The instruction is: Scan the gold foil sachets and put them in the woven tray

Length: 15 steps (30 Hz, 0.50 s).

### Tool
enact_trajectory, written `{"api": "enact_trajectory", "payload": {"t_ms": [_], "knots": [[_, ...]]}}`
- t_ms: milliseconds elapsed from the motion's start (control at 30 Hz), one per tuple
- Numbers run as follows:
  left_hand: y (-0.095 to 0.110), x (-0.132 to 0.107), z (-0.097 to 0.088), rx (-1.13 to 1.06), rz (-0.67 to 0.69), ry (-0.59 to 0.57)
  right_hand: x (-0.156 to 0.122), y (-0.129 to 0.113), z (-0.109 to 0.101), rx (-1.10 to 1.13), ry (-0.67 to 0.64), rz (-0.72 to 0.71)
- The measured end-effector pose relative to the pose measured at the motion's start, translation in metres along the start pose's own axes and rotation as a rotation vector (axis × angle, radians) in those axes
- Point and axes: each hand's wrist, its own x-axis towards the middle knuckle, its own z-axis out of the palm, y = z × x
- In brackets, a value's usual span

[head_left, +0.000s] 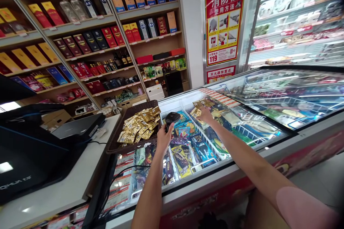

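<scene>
Left hand (164, 136) wrapped tight around a black barcode scanner (172, 118), right beside a wicker basket (114, 146) of gold sachets (137, 127); right hand (204, 115) out over the chest freezer (215, 170), pinching gold packets (197, 109)!

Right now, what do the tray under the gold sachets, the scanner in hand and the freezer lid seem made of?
The tray looks like woven brown rattan or plastic: a plaited texture shows, material unsure. The scanner seems matte black plastic, with a dull moulded shell. The freezer lid looks like glass: glossy, see-through, reflecting lights.
</scene>
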Motion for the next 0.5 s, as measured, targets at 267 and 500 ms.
{"api": "enact_trajectory", "payload": {"t_ms": [267,500], "knots": [[-0.002,-0.001,0.001,0.024,0.019,-0.011,-0.001,-0.021,-0.004,0.357,-0.052,-0.066],[-0.005,-0.001,0.003,0.071,0.033,-0.044,-0.014,-0.031,-0.005,0.641,-0.103,-0.042]]}}
